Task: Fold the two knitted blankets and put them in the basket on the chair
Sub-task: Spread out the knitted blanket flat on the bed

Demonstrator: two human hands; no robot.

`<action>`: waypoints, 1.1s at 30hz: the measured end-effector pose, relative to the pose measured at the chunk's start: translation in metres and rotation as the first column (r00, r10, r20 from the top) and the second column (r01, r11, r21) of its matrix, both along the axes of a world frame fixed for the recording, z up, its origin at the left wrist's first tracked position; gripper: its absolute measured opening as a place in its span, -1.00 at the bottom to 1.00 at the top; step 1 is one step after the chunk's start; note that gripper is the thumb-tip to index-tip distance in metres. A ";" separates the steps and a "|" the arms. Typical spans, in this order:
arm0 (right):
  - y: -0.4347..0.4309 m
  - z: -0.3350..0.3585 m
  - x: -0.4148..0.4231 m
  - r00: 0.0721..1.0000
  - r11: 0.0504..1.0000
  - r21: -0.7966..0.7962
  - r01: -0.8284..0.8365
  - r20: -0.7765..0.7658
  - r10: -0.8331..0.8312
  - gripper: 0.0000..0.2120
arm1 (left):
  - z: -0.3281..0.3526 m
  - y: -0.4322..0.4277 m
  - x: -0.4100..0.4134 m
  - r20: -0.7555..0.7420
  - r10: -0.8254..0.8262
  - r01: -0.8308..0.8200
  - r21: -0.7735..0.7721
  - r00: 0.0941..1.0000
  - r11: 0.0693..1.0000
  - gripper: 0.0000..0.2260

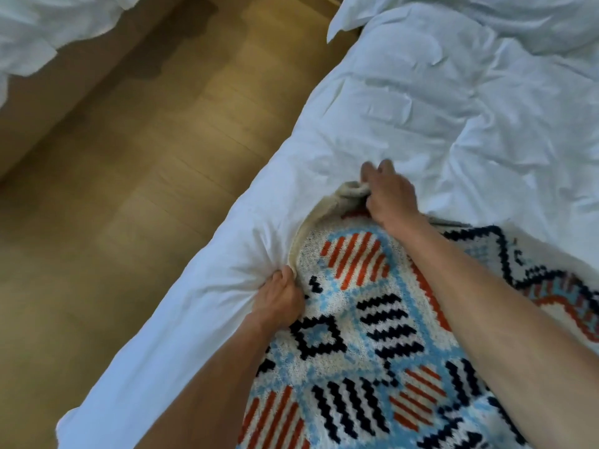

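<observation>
Head view, blanket [356, 335] cropped below, hands [278, 299] [392, 192] gripping edge

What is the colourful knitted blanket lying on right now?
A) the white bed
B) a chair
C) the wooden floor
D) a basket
A: the knitted blanket is spread over the rumpled covers of the white bed, with the wooden floor off to one side.

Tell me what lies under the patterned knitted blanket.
The white duvet lies under the knitted blanket and shows beyond its edge. Whether anything else lies beneath the middle cannot be seen: the blanket covers it.
</observation>
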State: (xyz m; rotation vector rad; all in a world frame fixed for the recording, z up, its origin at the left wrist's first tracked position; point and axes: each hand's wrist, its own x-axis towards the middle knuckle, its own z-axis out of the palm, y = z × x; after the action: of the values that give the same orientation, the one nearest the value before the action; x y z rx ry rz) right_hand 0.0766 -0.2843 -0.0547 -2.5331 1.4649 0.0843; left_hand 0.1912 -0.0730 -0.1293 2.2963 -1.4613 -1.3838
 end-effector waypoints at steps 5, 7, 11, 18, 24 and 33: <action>-0.032 0.009 0.018 0.974 0.970 -0.165 0.177 0.169 -0.149 -0.55 | 0.003 -0.012 0.001 -0.185 0.143 -0.145 0.005 0.972 0.989 -0.82; -0.027 -0.002 0.021 0.971 0.972 -0.008 0.236 0.048 -0.236 -0.30 | 0.003 -0.012 0.000 -0.176 0.164 -0.166 0.007 0.971 0.986 -0.81; 0.006 -0.017 0.023 0.996 0.993 -0.076 0.086 0.032 -0.084 -0.40 | -0.002 -0.015 0.002 -0.200 0.201 -0.197 0.037 0.959 0.980 -0.81; 0.107 -0.027 0.005 0.978 0.968 0.138 -0.210 0.022 0.209 -0.67 | -0.005 -0.018 -0.001 -0.053 0.145 -0.145 -0.011 0.988 0.989 -0.85; 0.214 -0.006 -0.043 0.997 0.984 0.173 -0.052 0.071 0.040 -0.68 | 0.017 -0.008 0.008 -0.020 0.234 -0.235 -0.072 0.972 0.969 -0.77; 0.355 0.016 -0.061 0.997 0.971 0.237 -0.015 -0.064 0.031 -0.67 | 0.050 0.082 0.020 0.023 0.252 -0.253 0.037 0.967 0.967 -0.77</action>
State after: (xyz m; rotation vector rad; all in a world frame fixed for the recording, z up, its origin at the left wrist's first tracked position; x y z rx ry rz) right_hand 0.0159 0.0707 -0.0383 -2.3752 1.3583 0.3305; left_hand 0.2108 0.0092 -0.0796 2.4225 -1.1051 -1.3325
